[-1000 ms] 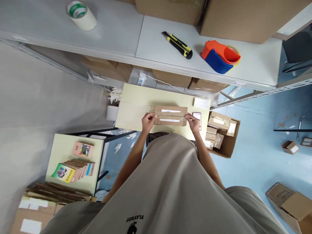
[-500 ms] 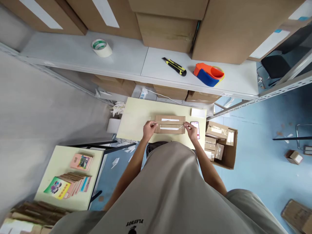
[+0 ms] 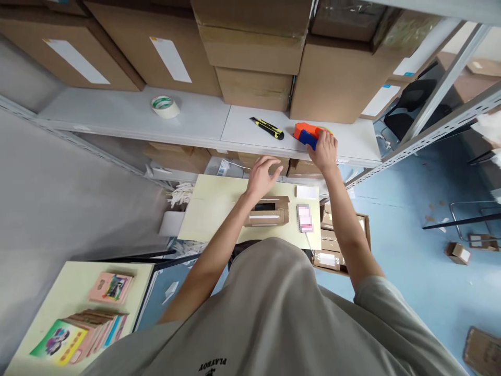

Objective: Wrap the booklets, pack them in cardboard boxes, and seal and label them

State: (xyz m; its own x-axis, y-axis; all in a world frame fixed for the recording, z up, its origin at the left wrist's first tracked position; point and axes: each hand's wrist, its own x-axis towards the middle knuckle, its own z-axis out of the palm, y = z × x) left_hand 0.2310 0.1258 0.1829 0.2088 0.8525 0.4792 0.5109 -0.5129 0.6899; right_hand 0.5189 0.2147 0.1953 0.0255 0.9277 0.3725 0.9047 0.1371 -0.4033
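My right hand point(image 3: 324, 152) is closed around an orange and blue tape dispenser point(image 3: 307, 134) on the grey shelf. My left hand point(image 3: 261, 178) hangs in the air over the far side of a small cardboard box point(image 3: 267, 219), fingers apart and curved, with nothing in them. The box sits on the pale yellow table point(image 3: 211, 209), its top flaps parted so a dark gap shows, with a white strip along the near flap. A black and yellow utility knife point(image 3: 267, 128) lies on the shelf left of the dispenser.
A tape roll point(image 3: 165, 107) lies on the shelf point(image 3: 199, 117), with large cardboard boxes point(image 3: 254, 89) behind. On the table's right are a phone point(image 3: 304, 218) and a white stack point(image 3: 307, 192). A carton of small boxes point(image 3: 331, 259) stands right; books point(image 3: 111, 287) lie on a side table.
Both hands have left the small box. My right hand has reached up to the shelf and taken hold of the tape dispenser; my left rose above the box. The box's flaps have opened.
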